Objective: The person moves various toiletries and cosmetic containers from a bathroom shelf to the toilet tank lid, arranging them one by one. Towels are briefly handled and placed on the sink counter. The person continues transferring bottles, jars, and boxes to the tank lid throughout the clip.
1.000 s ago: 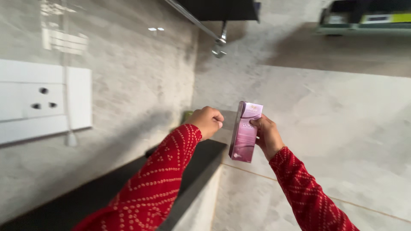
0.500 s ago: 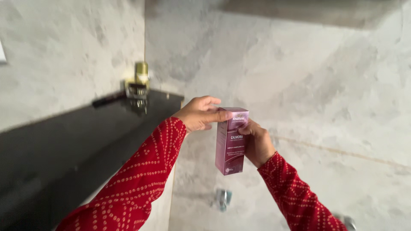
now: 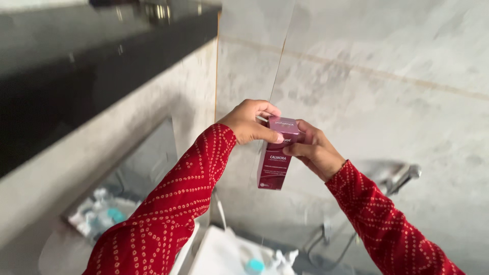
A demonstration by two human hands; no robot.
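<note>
1. Carton, a slim maroon-purple box, hangs in mid-air between both hands, in front of a grey marbled wall; its long axis runs near upright, with the top tilted slightly to the person's right.
2. Both hands meet at the upper end of the carton, so neither is clearly nearer; the lower end hangs free below them.
3. Left hand comes in from the left, fingers curled, thumb and fingertips pinching the top flap end.
4. Right hand wraps the upper right side from behind, fingers bent around the edge, holding the box steady.
5. Front face of the carton shows a pale lettered band in its middle and small print with a round mark near the bottom; the top panel is lighter pink.
6. Both forearms wear red sleeves with small pale dots.
7. A dark, glossy ledge runs along the upper left.
8. Below the hands sit white items with a teal spot, blurred; a metal tap fitting juts out at right.
</note>
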